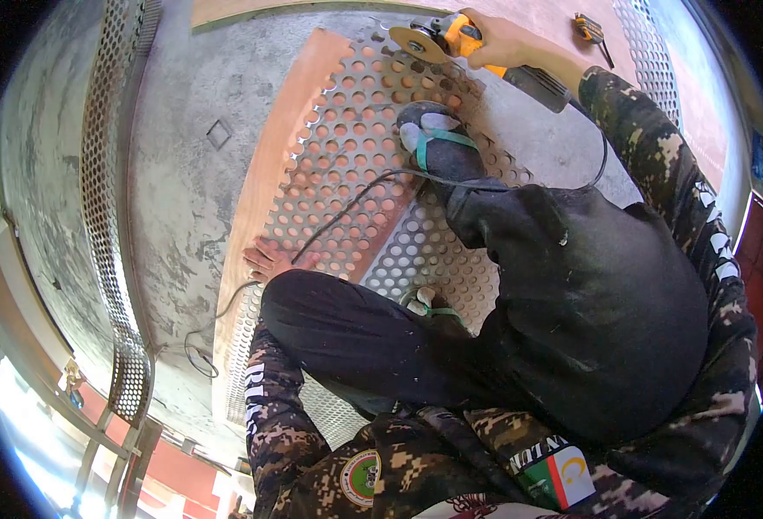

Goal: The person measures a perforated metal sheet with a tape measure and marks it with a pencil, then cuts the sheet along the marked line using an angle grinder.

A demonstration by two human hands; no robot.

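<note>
Overhead, my right hand (490, 39) gripped a yellow grinder (466, 36), disc toward nine o'clock | left hand (271, 258) flat, fingers parted, at the perforated sheet (347, 143)'s edge | sheet ran seven to one o'clock, its far end nearer my right.

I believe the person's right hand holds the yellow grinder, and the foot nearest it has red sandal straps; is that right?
Not quite: the sandal straps are green, not red, as the head view shows. The right hand does hold the yellow grinder.
</note>
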